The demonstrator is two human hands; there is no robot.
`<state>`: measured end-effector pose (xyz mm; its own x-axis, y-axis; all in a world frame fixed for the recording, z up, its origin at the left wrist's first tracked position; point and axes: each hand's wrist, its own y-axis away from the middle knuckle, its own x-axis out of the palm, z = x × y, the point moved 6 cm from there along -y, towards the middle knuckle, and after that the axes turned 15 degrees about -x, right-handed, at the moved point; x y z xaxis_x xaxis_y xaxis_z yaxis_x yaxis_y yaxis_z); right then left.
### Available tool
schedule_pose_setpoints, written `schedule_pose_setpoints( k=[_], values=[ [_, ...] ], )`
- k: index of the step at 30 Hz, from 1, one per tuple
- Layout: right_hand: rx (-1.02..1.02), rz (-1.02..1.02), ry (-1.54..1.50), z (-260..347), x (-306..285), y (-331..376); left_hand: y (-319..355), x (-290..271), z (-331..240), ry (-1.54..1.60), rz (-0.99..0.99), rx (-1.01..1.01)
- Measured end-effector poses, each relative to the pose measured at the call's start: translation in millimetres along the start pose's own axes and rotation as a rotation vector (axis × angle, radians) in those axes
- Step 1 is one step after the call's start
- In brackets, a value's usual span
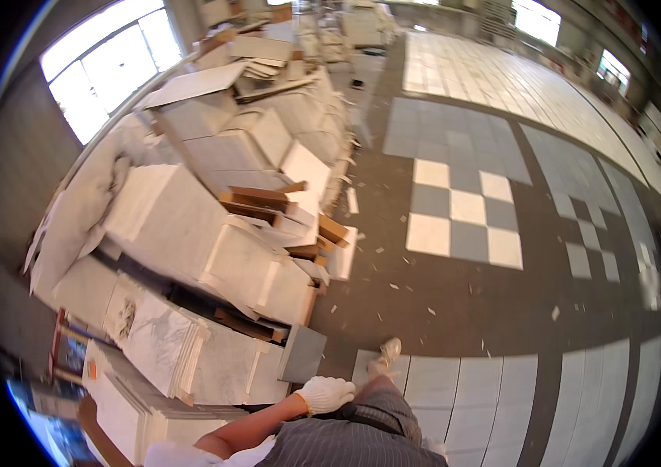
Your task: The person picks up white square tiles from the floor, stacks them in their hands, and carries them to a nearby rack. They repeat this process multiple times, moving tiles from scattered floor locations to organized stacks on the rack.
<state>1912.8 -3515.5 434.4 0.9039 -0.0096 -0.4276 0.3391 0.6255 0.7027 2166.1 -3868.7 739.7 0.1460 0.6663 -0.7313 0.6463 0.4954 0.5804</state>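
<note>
My left hand (326,395), in a white knitted glove, hangs beside my thigh at the bottom middle. Its fingers look curled together, and no object shows in them. Grey shorts (346,445) with a dark strap lie just right of it. A grey slab (303,354) stands on edge close above the glove, at the end of a row of stacked pale slabs (225,354). One light shoe (390,352) shows ahead, beside grey tiles (433,381) on the floor. My right hand is out of view.
Stacked slabs, brown cardboard (256,198) and a loose white sheet (194,83) crowd the left. White and grey tiles form a checkered patch (467,208). Long pale rows (494,74) cover the far floor. Small scraps (431,311) are scattered about. A brown, arm-like shape (101,432) appears lower left.
</note>
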Motion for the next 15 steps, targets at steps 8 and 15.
schedule_pose_setpoints(
  k=[8, 15],
  values=[
    [-0.222, -0.118, -0.601, 313, -173, -133, -145, -148, -47, 0.141, -0.099, -0.005],
    [-0.295, -0.079, -0.622, 411, -255, -233, -240, -189, -48, 0.125, -0.018, -0.08]
  ],
)
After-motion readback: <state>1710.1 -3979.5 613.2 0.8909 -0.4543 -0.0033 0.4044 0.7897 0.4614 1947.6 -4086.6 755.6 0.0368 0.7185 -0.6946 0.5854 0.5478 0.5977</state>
